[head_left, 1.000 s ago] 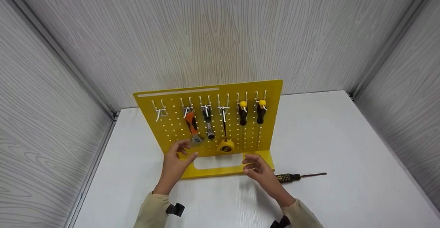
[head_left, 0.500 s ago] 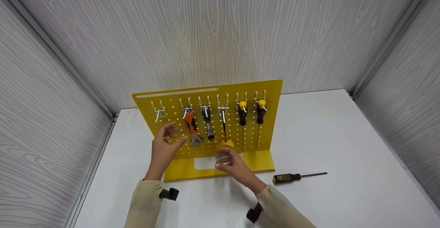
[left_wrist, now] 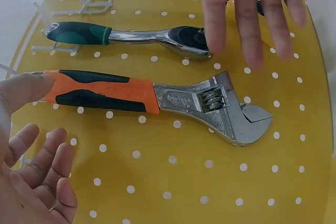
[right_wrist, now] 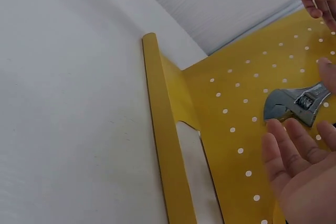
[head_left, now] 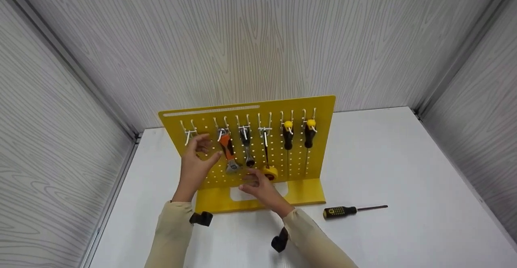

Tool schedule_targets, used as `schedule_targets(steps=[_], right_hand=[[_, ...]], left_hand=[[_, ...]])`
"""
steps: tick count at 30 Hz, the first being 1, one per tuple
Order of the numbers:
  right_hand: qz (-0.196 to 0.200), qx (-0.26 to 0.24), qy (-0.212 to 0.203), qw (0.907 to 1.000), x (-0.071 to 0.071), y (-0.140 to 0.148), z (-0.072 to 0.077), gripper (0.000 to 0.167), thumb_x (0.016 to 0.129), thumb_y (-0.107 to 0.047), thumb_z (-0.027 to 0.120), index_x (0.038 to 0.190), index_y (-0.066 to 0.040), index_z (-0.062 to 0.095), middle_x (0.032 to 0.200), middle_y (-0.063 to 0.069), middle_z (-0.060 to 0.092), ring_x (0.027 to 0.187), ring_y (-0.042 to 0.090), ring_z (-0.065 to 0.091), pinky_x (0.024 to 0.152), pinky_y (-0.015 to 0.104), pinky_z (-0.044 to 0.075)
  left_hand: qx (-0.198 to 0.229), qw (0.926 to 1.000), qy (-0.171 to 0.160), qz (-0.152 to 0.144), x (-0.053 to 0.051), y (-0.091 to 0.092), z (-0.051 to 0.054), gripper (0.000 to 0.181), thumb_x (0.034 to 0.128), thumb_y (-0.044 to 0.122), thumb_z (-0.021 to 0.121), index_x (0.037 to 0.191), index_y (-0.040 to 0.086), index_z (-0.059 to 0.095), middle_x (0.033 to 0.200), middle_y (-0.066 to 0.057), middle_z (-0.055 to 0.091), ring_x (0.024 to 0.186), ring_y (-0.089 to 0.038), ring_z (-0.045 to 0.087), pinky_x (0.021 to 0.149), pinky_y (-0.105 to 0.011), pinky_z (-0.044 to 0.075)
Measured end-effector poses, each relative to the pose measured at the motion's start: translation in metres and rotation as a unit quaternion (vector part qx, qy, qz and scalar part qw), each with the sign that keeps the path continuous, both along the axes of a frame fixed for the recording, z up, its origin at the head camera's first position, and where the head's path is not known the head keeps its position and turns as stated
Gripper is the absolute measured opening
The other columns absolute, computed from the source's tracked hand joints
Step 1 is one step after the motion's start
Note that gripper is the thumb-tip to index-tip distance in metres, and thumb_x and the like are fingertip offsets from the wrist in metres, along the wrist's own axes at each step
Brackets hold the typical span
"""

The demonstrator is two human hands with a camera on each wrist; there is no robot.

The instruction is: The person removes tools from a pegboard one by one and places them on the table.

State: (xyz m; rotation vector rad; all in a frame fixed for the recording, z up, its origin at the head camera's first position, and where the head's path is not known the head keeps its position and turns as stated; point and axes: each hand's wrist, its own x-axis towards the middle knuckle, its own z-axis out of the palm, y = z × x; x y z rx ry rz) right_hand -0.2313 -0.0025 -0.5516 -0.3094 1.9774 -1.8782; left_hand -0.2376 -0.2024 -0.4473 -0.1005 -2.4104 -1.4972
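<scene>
An adjustable wrench [head_left: 228, 148] with an orange and black handle hangs by its handle end from a hook on the yellow pegboard [head_left: 307, 189]. My left hand [head_left: 194, 167] is left of it, fingers loosely bent; in the left wrist view its thumb [left_wrist: 26, 90] overlaps the handle end, contact unclear. Below the wrench head [right_wrist: 294, 103] is my right hand [head_left: 260, 189], fingers extended and holding nothing. A green-handled ratchet wrench [left_wrist: 131, 36] hangs beside the wrench. Partly behind my right hand hangs a yellow tape measure [head_left: 271, 172].
Two screwdrivers [head_left: 287, 138] with yellow-ended black handles hang at the pegboard's right. Another screwdriver [head_left: 339, 212] lies on the white table [head_left: 404, 235], right of the board's base. A white hook [head_left: 188, 134] juts out at the far left, just above my left fingers.
My left hand has risen from low on the board to beside the wrench handle. The right hand has moved left, from near the board's right base to under the wrench.
</scene>
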Motion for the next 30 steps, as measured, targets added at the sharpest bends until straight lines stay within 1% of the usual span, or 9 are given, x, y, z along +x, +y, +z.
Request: schedule_targets(steps=[3,5,8,11,13,17,20,24,30], right_hand=[[-0.005,0.006,-0.002,1.0,-0.003,-0.009,-0.006,0.068,0.09,-0.034,0.067,0.143,-0.008,0.034,0.141,0.016,0.048,0.128,0.031,0.05,0.103,0.044,0.045],[-0.01,0.007,-0.004,0.9999,-0.004,-0.014,-0.009,0.067,0.091,-0.034,0.067,0.143,-0.01,0.034,0.144,0.015,0.046,0.131,0.033,0.047,0.105,0.046,0.042],[-0.015,0.013,-0.01,0.9998,-0.004,-0.018,-0.013,0.069,0.09,-0.037,0.067,0.144,-0.014,0.032,0.147,0.013,0.043,0.134,0.033,0.044,0.108,0.047,0.04],[-0.012,0.004,-0.012,0.9998,-0.004,-0.02,-0.015,0.067,0.091,-0.033,0.066,0.145,-0.015,0.03,0.147,0.013,0.043,0.135,0.034,0.044,0.107,0.048,0.04],[-0.007,-0.01,-0.007,0.9999,-0.005,-0.022,-0.015,0.063,0.093,-0.027,0.064,0.144,-0.013,0.031,0.146,0.015,0.043,0.133,0.036,0.044,0.106,0.048,0.042],[0.004,-0.028,-0.006,0.9996,-0.007,-0.022,-0.014,0.064,0.092,-0.031,0.065,0.144,-0.012,0.032,0.146,0.014,0.043,0.134,0.035,0.043,0.107,0.048,0.041],[0.004,-0.037,-0.016,0.9992,-0.008,-0.021,-0.012,0.069,0.09,-0.037,0.067,0.144,-0.013,0.032,0.146,0.012,0.043,0.134,0.033,0.044,0.108,0.047,0.04],[0.001,-0.046,-0.024,0.9987,-0.009,-0.023,-0.012,0.066,0.091,-0.036,0.066,0.143,-0.013,0.033,0.145,0.01,0.044,0.132,0.031,0.046,0.107,0.046,0.04],[0.004,-0.06,-0.022,0.9979,-0.009,-0.018,-0.014,0.06,0.095,-0.03,0.061,0.145,-0.011,0.033,0.147,0.012,0.043,0.134,0.033,0.045,0.109,0.046,0.038]], left_hand=[[0.001,0.9999,-0.012,0.004,0.001,0.002,-0.001,0.058,0.0817,0.018,0.077,0.131,0.009,0.049,0.117,-0.012,0.058,0.104,-0.024,0.051,0.094,-0.039,0.041],[0.002,0.9999,-0.012,0.01,0.001,0.005,-0.002,0.058,0.0817,0.018,0.078,0.131,0.009,0.049,0.118,-0.011,0.058,0.105,-0.024,0.051,0.095,-0.04,0.042],[-0.004,0.9998,-0.003,0.018,0.001,0.011,-0.005,0.057,0.0814,0.019,0.078,0.131,0.009,0.05,0.118,-0.011,0.059,0.106,-0.024,0.052,0.096,-0.04,0.042],[-0.007,0.9996,0.012,0.026,0.0,0.017,-0.008,0.057,0.0811,0.018,0.078,0.13,0.008,0.051,0.117,-0.01,0.06,0.105,-0.024,0.052,0.095,-0.041,0.043],[-0.007,0.9994,0.018,0.028,-0.001,0.02,-0.009,0.057,0.0807,0.018,0.078,0.13,0.008,0.051,0.116,-0.009,0.061,0.104,-0.023,0.053,0.094,-0.04,0.043],[-0.007,0.9991,0.02,0.035,-0.002,0.024,-0.011,0.057,0.0796,0.016,0.079,0.129,0.009,0.052,0.114,-0.009,0.061,0.102,-0.023,0.054,0.092,-0.04,0.044],[-0.009,0.9992,0.015,0.036,-0.004,0.025,-0.011,0.058,0.0802,0.018,0.079,0.13,0.008,0.051,0.115,-0.009,0.061,0.101,-0.023,0.054,0.092,-0.039,0.045],[-0.003,0.9992,0.002,0.04,-0.004,0.025,-0.009,0.056,0.0816,0.019,0.077,0.13,0.008,0.051,0.114,-0.009,0.06,0.1,-0.022,0.052,0.089,-0.035,0.043],[0.011,0.9986,-0.02,0.047,-0.008,0.026,-0.008,0.046,0.084,0.016,0.075,0.124,0.005,0.055,0.107,-0.011,0.061,0.094,-0.022,0.052,0.084,-0.035,0.044]])
